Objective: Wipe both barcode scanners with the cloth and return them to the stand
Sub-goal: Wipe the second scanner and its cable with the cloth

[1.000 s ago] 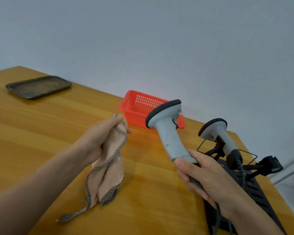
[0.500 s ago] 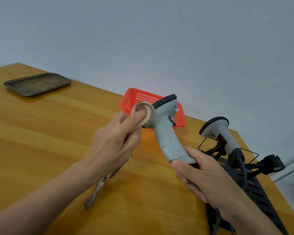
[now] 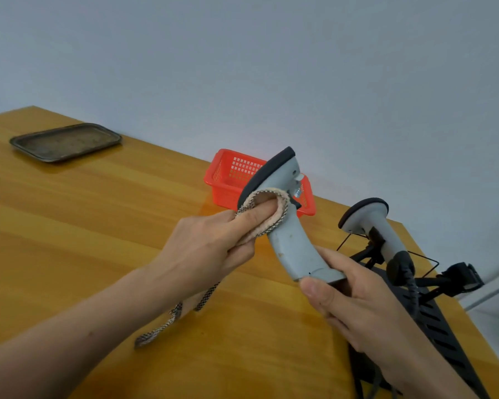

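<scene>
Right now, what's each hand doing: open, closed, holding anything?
Left hand: closed on the cloth, pressing it against the scanner.
Right hand: closed around that scanner's base.

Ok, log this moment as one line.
step: wiping first scanner | left hand: presses cloth on scanner neck | right hand: grips handle base | second scanner: on stand

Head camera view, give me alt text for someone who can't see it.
A person's left hand presses a cloth against the grey barcode scanner that the right hand grips at its base, above a wooden table. A second scanner sits in a black stand to the right; a red basket and dark tray lie behind.
</scene>
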